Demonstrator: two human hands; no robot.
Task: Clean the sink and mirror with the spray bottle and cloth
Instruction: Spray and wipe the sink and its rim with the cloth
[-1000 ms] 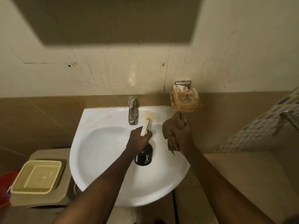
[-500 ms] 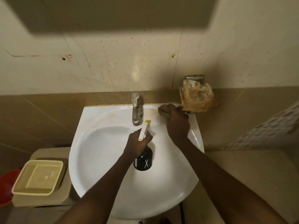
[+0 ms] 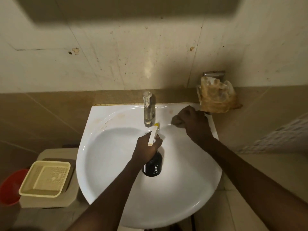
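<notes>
- One cream basket [image 3: 45, 179] sat far left of both hands.
- One white sink [image 3: 116, 164] lay beneath them.
- Left hand [image 3: 148, 147] gripped one black spray bottle [image 3: 152, 167], white nozzle up.
- Right hand [image 3: 195, 124] pressed one dark cloth [image 3: 177, 121] on the sink's back rim.

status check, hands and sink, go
Left hand gripping spray bottle over the basin. Right hand pressing cloth on sink rim, right of tap. Nothing blocking.
</notes>
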